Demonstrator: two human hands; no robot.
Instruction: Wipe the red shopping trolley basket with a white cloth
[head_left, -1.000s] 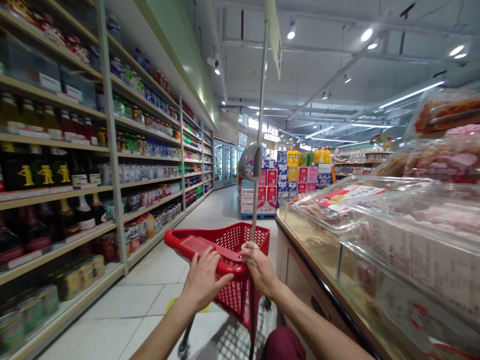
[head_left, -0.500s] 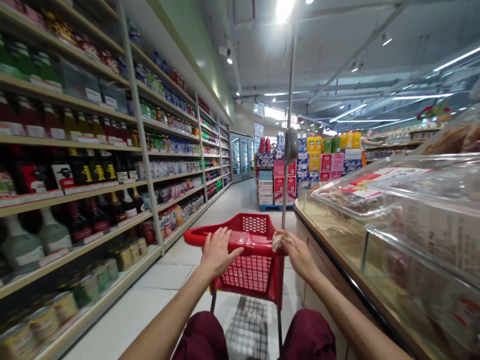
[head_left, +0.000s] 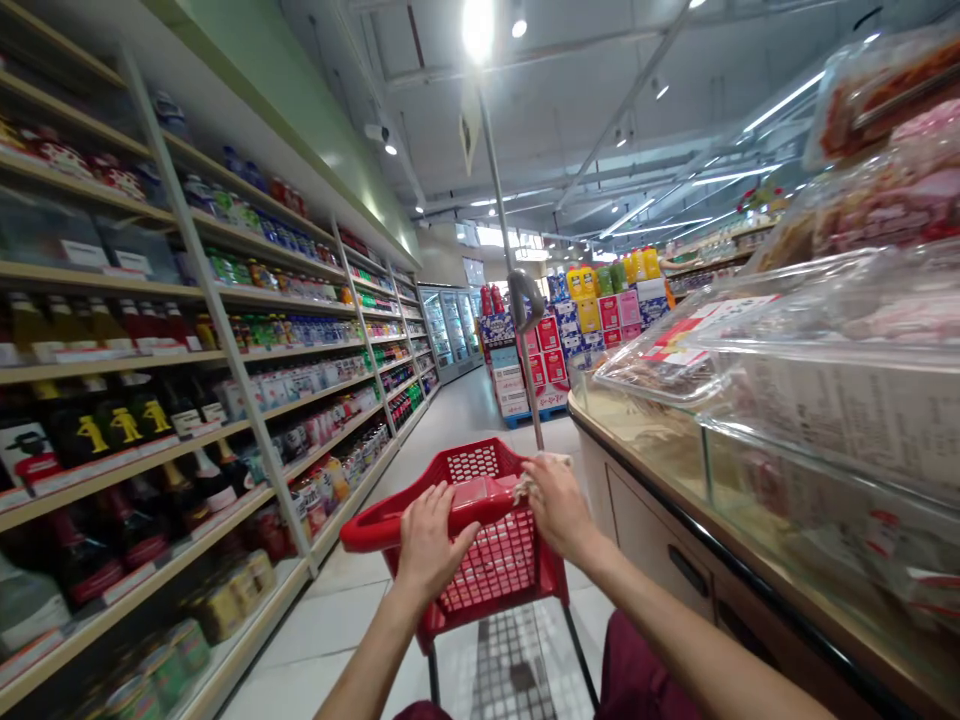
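Note:
A red plastic shopping cart (head_left: 480,560) with a lattice basket stands right in front of me. My left hand (head_left: 431,540) lies palm down across its handle bar, fingers stretched forward and thumb apart. At the bar's right end, my right hand (head_left: 559,505) is closed on a crumpled whitish cloth (head_left: 527,488), which touches the red plastic. It could be a wipe or tissue; most of it is hidden by the fingers.
Shelves (head_left: 240,430) of bottles and cans run along the left. A counter (head_left: 630,480) with plastic-wrapped food trays (head_left: 810,330) borders the right. Ahead rise a metal pole (head_left: 499,190) and stacked drink cartons (head_left: 547,350). Glass-door coolers (head_left: 450,325) stand farther back.
My view has tilted and shifted right. The right hand with the cloth has moved inward along the handle and turned more palm down. My left hand stays on the bar.

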